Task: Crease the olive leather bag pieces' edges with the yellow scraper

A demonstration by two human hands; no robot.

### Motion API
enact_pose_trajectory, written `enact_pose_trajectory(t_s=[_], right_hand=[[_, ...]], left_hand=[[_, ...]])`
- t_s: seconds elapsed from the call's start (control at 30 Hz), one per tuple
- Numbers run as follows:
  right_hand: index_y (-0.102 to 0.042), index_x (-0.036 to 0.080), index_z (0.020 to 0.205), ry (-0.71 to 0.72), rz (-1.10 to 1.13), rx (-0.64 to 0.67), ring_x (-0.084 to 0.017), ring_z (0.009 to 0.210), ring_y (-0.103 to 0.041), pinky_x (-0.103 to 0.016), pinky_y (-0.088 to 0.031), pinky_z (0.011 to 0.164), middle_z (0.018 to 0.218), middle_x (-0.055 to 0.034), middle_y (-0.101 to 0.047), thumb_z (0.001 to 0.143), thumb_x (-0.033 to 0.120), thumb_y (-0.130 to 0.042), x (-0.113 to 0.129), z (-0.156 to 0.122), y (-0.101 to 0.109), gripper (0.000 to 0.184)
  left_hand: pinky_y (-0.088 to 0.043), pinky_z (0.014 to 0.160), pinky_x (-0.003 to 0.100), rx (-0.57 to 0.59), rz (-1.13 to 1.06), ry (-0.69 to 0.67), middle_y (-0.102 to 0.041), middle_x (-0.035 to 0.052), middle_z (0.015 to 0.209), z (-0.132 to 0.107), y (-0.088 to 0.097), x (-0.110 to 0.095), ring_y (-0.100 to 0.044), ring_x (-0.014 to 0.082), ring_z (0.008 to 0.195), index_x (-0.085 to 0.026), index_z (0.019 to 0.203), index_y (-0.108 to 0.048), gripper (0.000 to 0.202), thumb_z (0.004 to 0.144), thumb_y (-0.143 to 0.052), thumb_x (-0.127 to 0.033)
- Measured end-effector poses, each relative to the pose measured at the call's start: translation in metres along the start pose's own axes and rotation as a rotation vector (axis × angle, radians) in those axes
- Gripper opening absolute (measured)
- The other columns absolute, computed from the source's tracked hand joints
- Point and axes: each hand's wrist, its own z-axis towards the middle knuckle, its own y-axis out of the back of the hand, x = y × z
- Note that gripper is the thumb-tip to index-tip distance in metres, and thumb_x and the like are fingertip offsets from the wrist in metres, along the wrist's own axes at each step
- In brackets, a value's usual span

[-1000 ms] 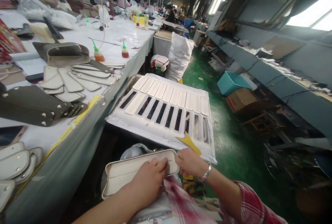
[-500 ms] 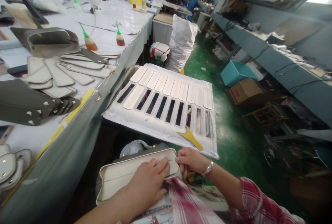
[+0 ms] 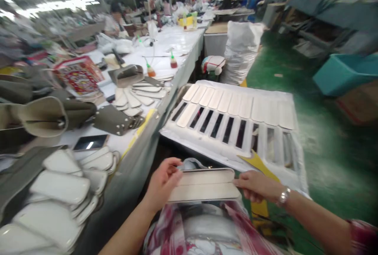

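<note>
A long cream-lined bag piece (image 3: 206,186) with a dark edge and a line along its middle lies level across my lap. My left hand (image 3: 165,184) closes on its left end, thumb over the near face and fingers curled behind the edge. At the opposite end my right hand (image 3: 255,186), with a metal band at the wrist, pinches the corner between thumb and curled fingers. Just beyond my right hand a yellow flat tool (image 3: 260,164) rests on the near edge of a white slotted rack (image 3: 212,150). Cream oblong panels (image 3: 218,101) line the rack's far row.
On the left table (image 3: 174,69) lie grey bag parts (image 3: 47,115), stacked white panels (image 3: 59,188), a phone (image 3: 90,142) and green-tipped glue bottles (image 3: 173,60). A white sack (image 3: 243,50) stands behind the rack; a turquoise bin (image 3: 339,75) is at right.
My left hand has gone from lying flat on the bag piece to gripping its left end. The piece has turned more level. The view has swung left, showing more of the table.
</note>
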Motion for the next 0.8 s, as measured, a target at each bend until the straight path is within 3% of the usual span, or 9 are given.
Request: enact_pose_trajectory(t_s=[0.03,0.07,0.1,0.17,0.27,0.4,0.6,0.8], right_hand=[[-0.047,0.016,0.065,-0.006,0.001,0.006,-0.007,0.038,-0.049,-0.014,-0.034,0.032,0.054,-0.0013,-0.059,0.076,0.051,-0.053,-0.002,0.001,0.001,0.038],[-0.048,0.016,0.07,0.014,0.0,0.019,-0.007,0.038,-0.049,-0.014,-0.034,0.033,0.057,-0.0011,-0.059,0.076,0.05,-0.053,-0.003,0.003,0.004,0.035],[-0.05,0.017,0.078,0.036,0.002,0.037,-0.007,0.04,-0.05,-0.014,-0.035,0.035,0.062,-0.0015,-0.06,0.077,0.049,-0.053,-0.004,0.005,0.006,0.032],[-0.052,0.021,0.098,0.152,-0.006,0.075,-0.011,0.05,-0.056,-0.018,-0.04,0.039,0.081,-0.0057,-0.064,0.077,0.044,-0.053,-0.005,0.009,0.013,0.031],[-0.05,0.028,0.113,0.294,-0.01,0.137,-0.017,0.069,-0.061,-0.022,-0.045,0.047,0.102,-0.0092,-0.06,0.076,0.039,-0.055,-0.005,0.015,0.018,0.039],[-0.054,0.026,0.108,0.332,0.153,0.235,-0.012,0.065,-0.058,-0.027,-0.048,0.059,0.084,-0.0009,-0.062,0.077,0.036,-0.055,-0.005,0.013,0.008,0.033],[-0.056,0.02,0.099,0.302,0.364,0.179,-0.012,0.065,-0.057,-0.024,-0.048,0.057,0.082,-0.0015,-0.06,0.074,0.037,-0.06,-0.012,-0.01,-0.018,0.031],[-0.054,0.019,0.099,0.287,0.426,0.062,-0.01,0.058,-0.052,-0.022,-0.048,0.053,0.073,0.0016,-0.055,0.071,0.047,-0.062,-0.027,-0.003,-0.025,0.04]], left_hand=[[-0.039,0.048,0.018,-0.177,-0.067,0.082,-0.055,-0.0015,0.071,-0.007,0.016,0.009,-0.048,0.0083,0.054,-0.02,0.098,-0.051,0.028,0.079,-0.054,-0.039],[-0.034,0.043,0.016,-0.28,-0.112,0.16,-0.048,-0.0053,0.061,-0.014,0.029,0.018,-0.042,0.006,0.047,-0.019,0.089,-0.05,0.024,0.078,-0.055,-0.04],[-0.029,0.038,0.015,-0.292,-0.148,0.233,-0.043,-0.0077,0.056,-0.02,0.038,0.029,-0.038,0.0047,0.042,-0.019,0.086,-0.049,0.025,0.077,-0.056,-0.041],[-0.025,0.033,0.014,-0.185,-0.192,0.318,-0.04,-0.0093,0.056,-0.028,0.045,0.048,-0.034,0.0036,0.037,-0.02,0.094,-0.049,0.032,0.073,-0.06,-0.041],[-0.032,0.033,0.015,-0.066,-0.227,0.316,-0.046,-0.0066,0.064,-0.029,0.038,0.065,-0.04,0.0044,0.041,-0.02,0.109,-0.048,0.043,0.073,-0.062,-0.038],[-0.042,0.038,0.019,0.019,-0.217,0.298,-0.055,-0.0012,0.074,-0.025,0.034,0.067,-0.049,0.0081,0.047,-0.017,0.114,-0.049,0.047,0.074,-0.061,-0.037],[-0.044,0.041,0.021,0.148,-0.124,0.265,-0.057,0.0009,0.075,-0.024,0.048,0.068,-0.051,0.0105,0.05,-0.015,0.116,-0.047,0.051,0.073,-0.062,-0.038],[-0.048,0.054,0.023,0.23,0.012,0.178,-0.06,0.0057,0.094,-0.009,0.048,0.069,-0.057,0.0176,0.074,-0.017,0.117,-0.05,0.05,0.077,-0.055,-0.045]])
